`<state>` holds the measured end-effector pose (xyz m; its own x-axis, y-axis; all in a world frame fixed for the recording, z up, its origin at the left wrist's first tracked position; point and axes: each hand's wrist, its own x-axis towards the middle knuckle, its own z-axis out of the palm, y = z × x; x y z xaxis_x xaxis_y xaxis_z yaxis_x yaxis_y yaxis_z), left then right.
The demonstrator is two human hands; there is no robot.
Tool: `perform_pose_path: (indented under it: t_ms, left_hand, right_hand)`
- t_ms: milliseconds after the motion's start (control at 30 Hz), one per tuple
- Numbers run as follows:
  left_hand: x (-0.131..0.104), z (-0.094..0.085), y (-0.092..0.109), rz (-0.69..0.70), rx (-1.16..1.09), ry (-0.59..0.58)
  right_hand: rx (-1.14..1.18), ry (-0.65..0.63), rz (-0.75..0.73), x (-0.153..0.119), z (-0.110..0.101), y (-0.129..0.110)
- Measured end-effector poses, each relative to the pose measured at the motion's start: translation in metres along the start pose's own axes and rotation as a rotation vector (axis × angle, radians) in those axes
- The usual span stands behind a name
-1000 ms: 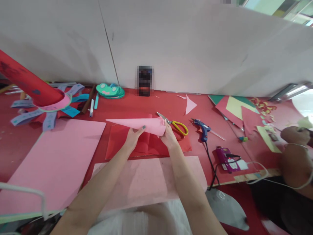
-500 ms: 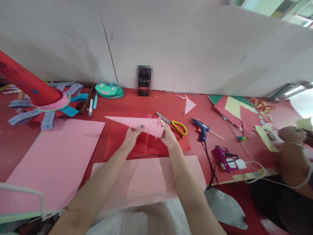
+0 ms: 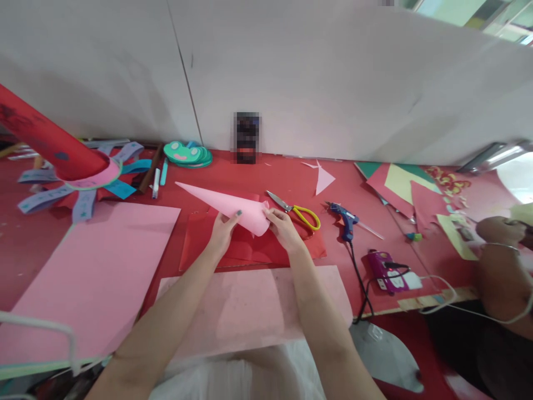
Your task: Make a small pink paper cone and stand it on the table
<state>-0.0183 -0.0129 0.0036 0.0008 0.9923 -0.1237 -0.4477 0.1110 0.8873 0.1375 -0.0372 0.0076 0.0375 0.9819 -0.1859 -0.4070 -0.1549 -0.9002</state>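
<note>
A pink paper cone [image 3: 233, 205] is held above folded red paper [image 3: 200, 239], its narrow tip pointing left and its wide end at the right. Fingers and thumb of my left hand [image 3: 224, 226] grip its lower side near the middle. At the wide end, my right hand [image 3: 281, 222] pinches the paper's edge. Scissors with yellow handles [image 3: 307, 218] lie just beyond my right hand, partly open. A pale pink sheet [image 3: 250, 305] lies under my forearms.
A blue glue gun [image 3: 345, 219] and a purple power strip [image 3: 387, 272] with cords lie right. A large pink sheet [image 3: 100, 266] and a red tube [image 3: 54, 139] are left. Paper scraps [image 3: 395, 183] lie back right. Another person's hand [image 3: 499, 230] is far right.
The cone's tip has risen and its wide end has swung down and slightly left, rolled rounder. My right hand has moved left along with it.
</note>
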Motion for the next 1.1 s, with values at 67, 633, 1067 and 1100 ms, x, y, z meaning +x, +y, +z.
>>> perform_pose_path:
  t_ms: [67, 633, 1067, 1100]
  left_hand:
    - [0.0, 0.0, -0.001, 0.0, 0.009, 0.003]
    - [0.0, 0.001, -0.003, -0.049, -0.013, -0.002]
    - [-0.002, 0.0, -0.004, -0.001, 0.186, -0.285]
    - [-0.002, 0.0, -0.004, -0.007, 0.191, -0.283]
  right_hand:
    - [0.011, 0.005, 0.0, 0.0, 0.0, 0.001]
    - [-0.056, 0.072, -0.183, 0.004, 0.001, 0.005]
    - [-0.072, 0.229, -0.184, 0.007, 0.0, 0.0]
    - [-0.054, 0.241, -0.177, 0.007, 0.001, -0.001]
